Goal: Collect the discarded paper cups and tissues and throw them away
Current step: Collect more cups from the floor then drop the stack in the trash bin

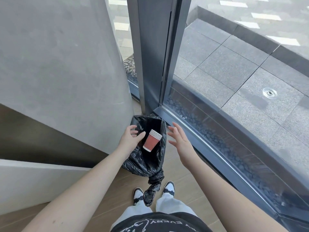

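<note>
— Where have the cups ended up?

— Centre of the frame: a nested stack of red paper cups (151, 139), white rims fanned out, lies tilted inside the mouth of a crinkled, glossy black plastic bag (147, 162). The bag's lower end is twisted into a rope that trails down between the person's shoes (169, 188).

— And the hands?

— The left hand (131, 137) curls its fingers over the bag's left edge, holding the mouth apart. The right hand (178, 139) hovers just right of the bag, fingers spread, released, gripping nothing.

— Surroundings?

— Smooth grey concrete column (58, 67) upper left, wood-plank floor (177, 173) below, a dark metal window frame (197, 136) running diagonally right.
</note>
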Available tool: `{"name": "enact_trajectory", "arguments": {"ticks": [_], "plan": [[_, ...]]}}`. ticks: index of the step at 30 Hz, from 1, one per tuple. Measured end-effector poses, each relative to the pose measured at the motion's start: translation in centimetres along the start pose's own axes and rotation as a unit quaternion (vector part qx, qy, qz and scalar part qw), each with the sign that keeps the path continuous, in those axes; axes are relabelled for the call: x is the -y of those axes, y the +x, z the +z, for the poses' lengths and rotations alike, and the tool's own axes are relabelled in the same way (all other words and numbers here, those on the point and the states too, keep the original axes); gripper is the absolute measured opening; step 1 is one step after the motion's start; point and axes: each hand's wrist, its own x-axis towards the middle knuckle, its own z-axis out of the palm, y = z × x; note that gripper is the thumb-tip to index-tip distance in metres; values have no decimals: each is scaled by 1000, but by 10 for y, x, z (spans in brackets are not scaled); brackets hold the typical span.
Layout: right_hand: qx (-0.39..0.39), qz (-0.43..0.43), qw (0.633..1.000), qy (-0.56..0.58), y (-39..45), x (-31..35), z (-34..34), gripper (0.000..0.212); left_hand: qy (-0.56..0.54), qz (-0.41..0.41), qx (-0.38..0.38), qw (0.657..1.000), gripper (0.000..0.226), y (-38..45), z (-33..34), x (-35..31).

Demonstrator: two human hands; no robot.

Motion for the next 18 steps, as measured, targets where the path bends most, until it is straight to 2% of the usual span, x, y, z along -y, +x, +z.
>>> {"name": "enact_trajectory", "arguments": {"ticks": [6,11,15,18], "plan": [[3,6,1000,2,9,-4,-5,47,13,4,6,1000,48,-2,4,-8],[-11,3,1000,18,14,-5,-6,39,20,26,-11,999,13,-7,7,-14],[-58,4,998,30,16,-8,-11,18,57,49,-24,997,24,-13,8,-20],[-63,12,997,32,16,-11,-15,20,94,64,-20,993,34,-18,9,-24]]}}
